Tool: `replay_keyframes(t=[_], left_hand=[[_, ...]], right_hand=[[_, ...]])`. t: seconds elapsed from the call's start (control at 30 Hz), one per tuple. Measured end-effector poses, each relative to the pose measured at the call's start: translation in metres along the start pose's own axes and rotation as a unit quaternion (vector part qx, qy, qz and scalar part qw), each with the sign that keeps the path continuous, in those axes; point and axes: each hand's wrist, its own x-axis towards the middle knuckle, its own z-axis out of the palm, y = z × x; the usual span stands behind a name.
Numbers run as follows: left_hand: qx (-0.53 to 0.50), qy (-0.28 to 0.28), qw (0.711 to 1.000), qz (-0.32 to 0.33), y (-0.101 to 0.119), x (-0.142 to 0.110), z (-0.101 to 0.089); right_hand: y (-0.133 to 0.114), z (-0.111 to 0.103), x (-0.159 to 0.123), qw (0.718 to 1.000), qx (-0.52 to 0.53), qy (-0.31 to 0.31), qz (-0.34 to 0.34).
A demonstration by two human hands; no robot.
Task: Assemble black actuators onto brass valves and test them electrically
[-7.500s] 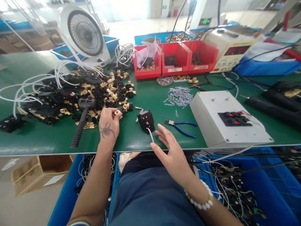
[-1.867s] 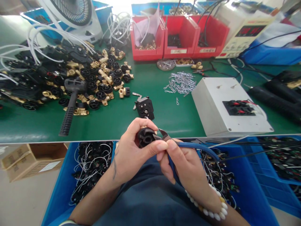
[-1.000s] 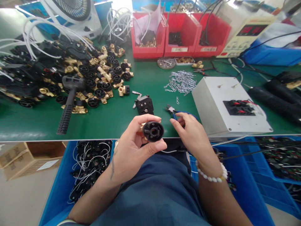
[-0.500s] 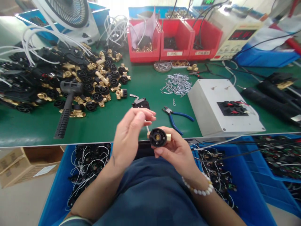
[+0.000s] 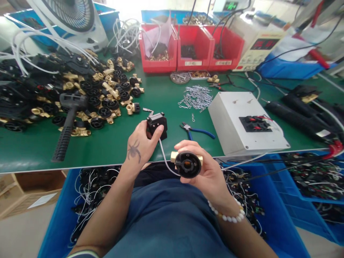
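Observation:
My left hand (image 5: pixel 142 145) is closed round a small black housing (image 5: pixel 159 123) on the green bench, thumb over its front. A white cable (image 5: pixel 165 157) runs from this housing down toward my other hand. In my right hand (image 5: pixel 208 166) is a brass valve with a round black cap (image 5: pixel 188 165), its open face turned up toward me and brass ends showing at both sides. Just beyond, blue-handled cutting pliers (image 5: pixel 197 130) lie with jaws apart. A single metal clip (image 5: pixel 193 117) rests near a heap of similar clips (image 5: pixel 197 97).
At left, a black mallet (image 5: pixel 68 123) lies against a pile of brass valves (image 5: pixel 107 96). Red bins (image 5: pixel 158 66) stand at the back. A grey box with terminals (image 5: pixel 228 122) sits to the right. Blue crates (image 5: pixel 57 215) of cabled parts stand below the bench edge.
My left hand has moved from above the valve out to the black housing and grasped it. My right hand still holds the valve, now nearer the camera.

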Motion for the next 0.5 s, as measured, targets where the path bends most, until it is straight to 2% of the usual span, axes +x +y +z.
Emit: replay_keyframes(t=[0.07,0.1,0.17,0.2,0.27,0.33,0.4,0.5], left_hand=[[-0.160,-0.012,0.987,-0.028,0.001,-0.004,0.000],[-0.257,-0.035,0.965,-0.045,0.002,-0.006,0.000],[-0.420,-0.096,0.900,-0.067,0.005,-0.009,-0.002],[-0.469,-0.120,0.872,-0.072,0.007,-0.011,-0.004],[-0.513,-0.142,0.843,-0.075,0.014,-0.014,-0.010],[-0.522,-0.140,0.838,-0.077,0.022,-0.017,-0.016],[-0.516,-0.125,0.845,-0.064,0.028,-0.020,-0.021],[-0.459,-0.076,0.885,0.006,0.032,-0.027,-0.024]], right_hand=[[0.000,0.001,-0.002,0.998,0.031,0.005,0.051],[0.000,0.003,-0.003,0.995,0.053,0.007,0.084],[0.001,0.006,-0.005,0.987,0.099,0.006,0.128],[0.001,0.008,-0.006,0.983,0.119,0.003,0.142],[0.001,0.012,-0.008,0.975,0.152,-0.003,0.160],[0.000,0.016,-0.009,0.968,0.177,-0.005,0.176],[-0.003,0.019,-0.009,0.962,0.192,-0.004,0.192],[-0.005,0.024,-0.008,0.960,0.200,0.005,0.197]])
